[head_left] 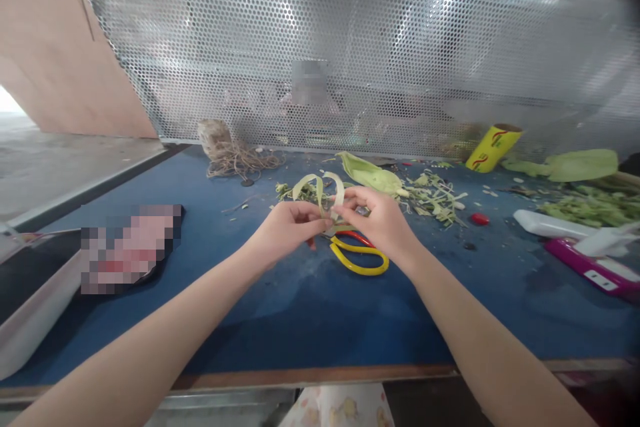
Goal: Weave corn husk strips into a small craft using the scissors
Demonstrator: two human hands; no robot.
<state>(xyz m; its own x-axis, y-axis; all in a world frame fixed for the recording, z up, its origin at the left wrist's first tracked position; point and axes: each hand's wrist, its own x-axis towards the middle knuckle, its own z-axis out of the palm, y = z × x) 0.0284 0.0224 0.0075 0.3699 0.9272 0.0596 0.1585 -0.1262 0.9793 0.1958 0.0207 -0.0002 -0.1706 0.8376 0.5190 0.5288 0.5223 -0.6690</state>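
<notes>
Pale green leaf strips (336, 188) curve up in two loops between my hands over the middle of the blue table. My left hand (293, 223) is closed, its thumb and fingers pinching the lower end of the left loop. From the other side, my right hand (376, 217) pinches the right loop, its fingertips almost meeting those of the left. Just below them lie scissors (363, 260) with one yellow and one red handle, the blades hidden by the hands. Behind my right hand rests a broad green leaf or husk (373, 177), beside a heap of cut green shreds (437, 197).
A tangle of twine (240, 159) spills from a spool at the back left. Right of centre stand a yellow tube (494, 147) and a red piece (480, 219). A purple-and-white tool (590, 267) lies far right, a phone-like object (135, 247) left. A perforated metal screen (350, 47) closes the back.
</notes>
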